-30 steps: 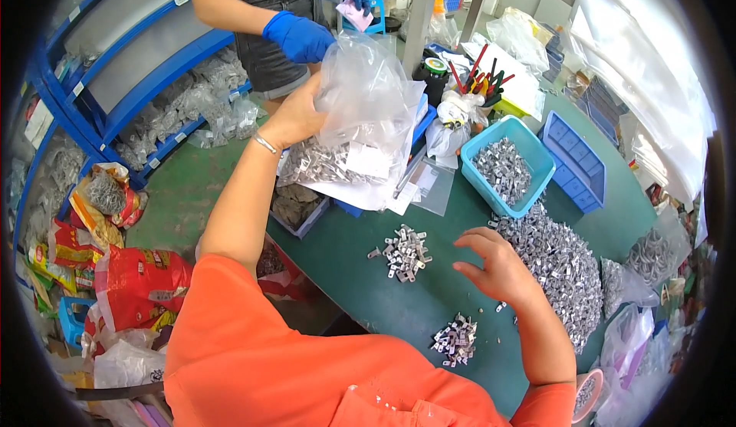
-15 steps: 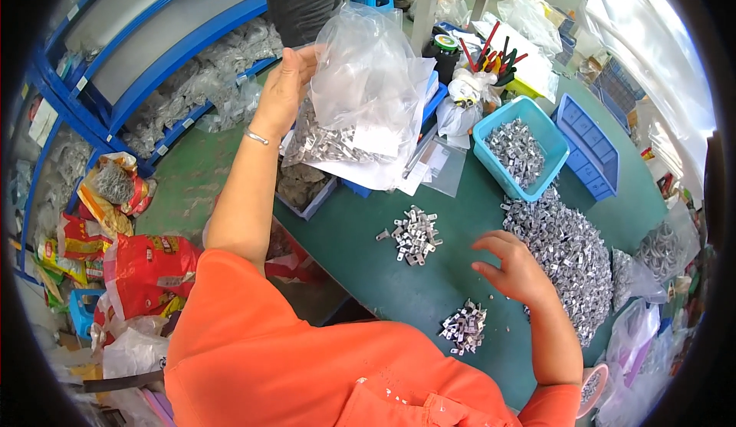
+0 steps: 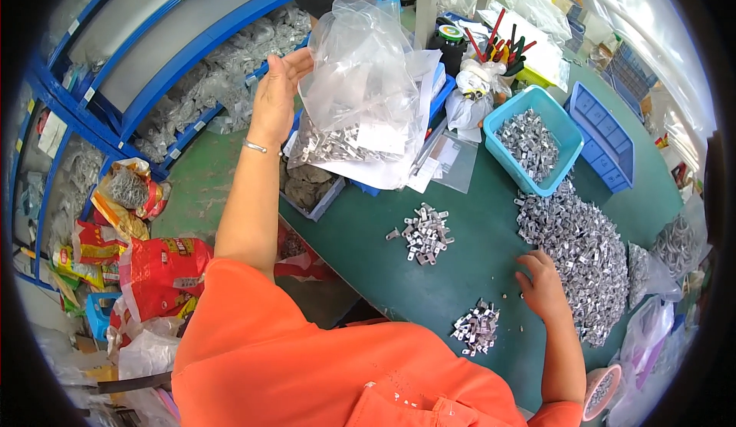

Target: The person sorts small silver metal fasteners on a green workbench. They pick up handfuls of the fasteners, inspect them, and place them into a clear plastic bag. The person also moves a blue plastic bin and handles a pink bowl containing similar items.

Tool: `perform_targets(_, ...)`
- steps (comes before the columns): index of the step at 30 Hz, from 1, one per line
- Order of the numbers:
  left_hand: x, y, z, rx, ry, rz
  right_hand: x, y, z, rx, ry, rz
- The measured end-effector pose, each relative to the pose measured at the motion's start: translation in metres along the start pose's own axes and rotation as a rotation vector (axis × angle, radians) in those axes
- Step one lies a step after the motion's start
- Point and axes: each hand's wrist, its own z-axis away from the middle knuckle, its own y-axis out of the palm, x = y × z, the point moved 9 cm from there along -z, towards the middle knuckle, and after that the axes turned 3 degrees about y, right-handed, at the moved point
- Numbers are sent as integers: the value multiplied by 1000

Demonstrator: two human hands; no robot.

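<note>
Above the green table (image 3: 460,251), the left hand (image 3: 277,90) pinches the upper edge of a clear plastic bag (image 3: 360,82), metal pieces sagging at its bottom. The right hand (image 3: 543,285) rests loosely curled, gripping nothing, beside the big heap of metal parts (image 3: 579,251). The bag looks thin, slippery and bottom-heavy; best gripped at its bunched rim. Since half a second ago, the bag has lifted slightly higher.
</note>
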Motion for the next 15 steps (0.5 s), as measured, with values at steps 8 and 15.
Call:
perform_targets(8, -73, -28, 28, -566, 344, 90, -22, -12, 45, -263, 83, 24)
perform_targets(15, -182, 56, 128, -245, 1026, 149, -17, -10, 48, -379, 38, -93)
